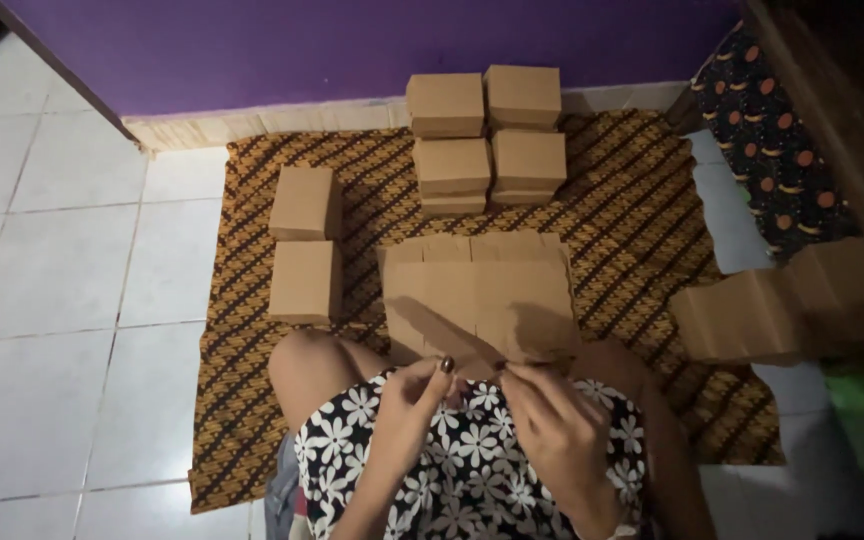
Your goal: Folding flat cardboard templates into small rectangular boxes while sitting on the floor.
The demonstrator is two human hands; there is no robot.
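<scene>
The flat cardboard box blank (477, 295) lies just beyond my knees on the patterned cloth (632, 210), its long axis running left to right, its near edge lifted up to my fingers. It lies directly ahead of both hands, so neither is clearly nearer; the near edge sits between them.

My left hand (414, 398) comes up from my lap with fingers curled and the thumb and fingertips pinched on the blank's near edge. My right hand (552, 425) mirrors it just beside, knuckles up, fingers bent over and closed on the same edge; the two hands almost touch.

Farther off, four stacks of folded brown boxes (485, 140) stand near the purple wall (352, 45). Two more folded boxes (304, 245) rest to the left on the cloth, and a leaning row of flat blanks (782, 300) lies at the right.
</scene>
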